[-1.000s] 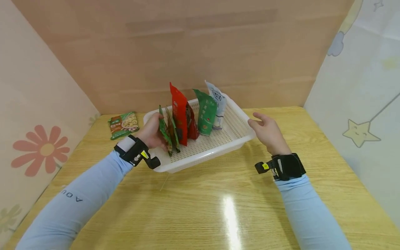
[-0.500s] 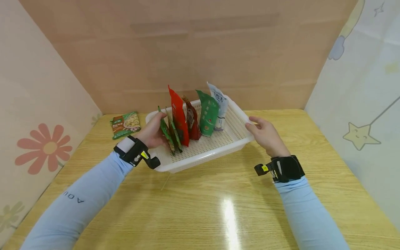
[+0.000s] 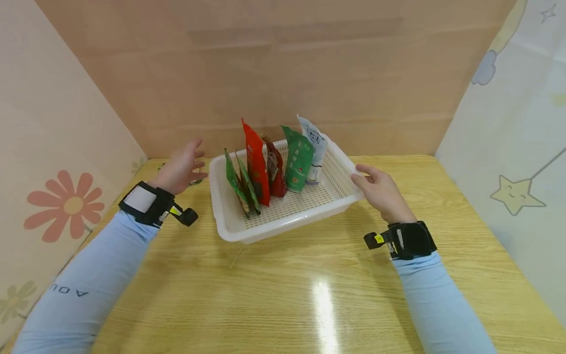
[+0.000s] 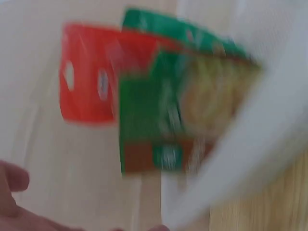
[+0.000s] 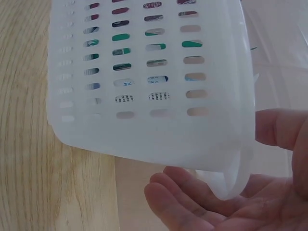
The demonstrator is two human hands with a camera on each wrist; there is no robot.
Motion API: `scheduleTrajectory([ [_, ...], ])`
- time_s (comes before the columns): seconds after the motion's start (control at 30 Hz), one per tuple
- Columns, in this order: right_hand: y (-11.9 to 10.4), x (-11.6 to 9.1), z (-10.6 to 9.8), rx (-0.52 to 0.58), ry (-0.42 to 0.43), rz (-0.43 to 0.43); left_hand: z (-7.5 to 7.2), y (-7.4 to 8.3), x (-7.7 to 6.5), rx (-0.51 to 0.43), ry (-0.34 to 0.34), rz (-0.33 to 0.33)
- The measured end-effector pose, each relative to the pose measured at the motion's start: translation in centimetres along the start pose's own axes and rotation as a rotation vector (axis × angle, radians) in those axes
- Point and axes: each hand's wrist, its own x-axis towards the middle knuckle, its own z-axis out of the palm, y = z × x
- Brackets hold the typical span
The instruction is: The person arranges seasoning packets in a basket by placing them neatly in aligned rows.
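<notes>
My left hand [image 3: 179, 169] is held with loose fingers just left of the white plastic basket [image 3: 283, 227], holding nothing. Under it lies a flat green-and-brown food packet [image 3: 196, 182], mostly hidden by the hand. My right hand [image 3: 383, 192] grips the basket's right corner, thumb at the rim and fingers beneath, as the right wrist view [image 5: 216, 202] shows for that hand. Standing in the basket are two thin green packets [image 3: 236, 182], a tall red bag [image 3: 256, 160], a dark red bag [image 3: 276, 167], a green bag [image 3: 298, 160] and a pale blue-white bag [image 3: 315, 147].
The basket sits at an angle on a wooden table [image 3: 274, 300], its bags leaning near-upright in a row. A brown paper-like wall [image 3: 292, 73] rises behind, and patterned panels [image 3: 66, 147] border both sides.
My left hand has let go of the thin green packets and moved left out of the basket, over the packet on the table. My right hand stays at the basket's corner.
</notes>
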Motion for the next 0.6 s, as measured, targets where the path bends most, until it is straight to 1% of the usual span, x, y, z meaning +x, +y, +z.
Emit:
scheduleTrajectory([
  [0.07,0.1,-0.2,-0.2,-0.004,0.006,0.001,-1.5,-0.6,0.9,0.212,0.04,0.047],
  [0.1,0.1,-0.3,-0.3,-0.005,0.008,0.0,-2.2,-0.9,1.4,0.313,0.067,0.06],
  [0.17,0.2,-0.5,-0.4,-0.01,0.011,0.002,-3.8,-1.9,2.5,0.476,0.108,0.078],
  [0.23,0.2,-0.6,-0.4,-0.008,0.013,0.002,-5.5,-3.1,3.5,0.601,0.139,0.067],
  [0.27,0.2,-0.7,-0.4,-0.007,0.012,0.002,-6.2,-3.6,3.9,0.646,0.157,0.054],
  [0.33,0.2,-0.8,-0.4,-0.007,0.014,-0.004,-7.6,-5.0,4.8,0.704,0.186,0.033],
  [0.37,0.3,-0.8,-0.4,-0.006,0.015,-0.007,-8.4,-5.7,5.3,0.749,0.196,0.014],
  [0.43,0.3,-0.8,-0.3,-0.003,0.018,-0.016,-9.6,-7.2,6.4,0.833,0.237,-0.046],
  [0.47,0.4,-0.8,-0.2,-0.001,0.02,-0.021,-10.1,-7.9,6.9,0.876,0.244,-0.083],
  [0.5,0.4,-0.9,-0.2,0.001,0.024,-0.026,-10.7,-8.6,7.5,0.937,0.235,-0.116],
  [0.53,0.5,-0.9,-0.1,0.005,0.026,-0.027,-11.2,-9.3,8.1,0.965,0.198,-0.155],
  [0.6,0.6,-0.8,0.2,0.007,0.027,-0.029,-12.1,-10.5,8.9,1.022,0.194,-0.257],
])
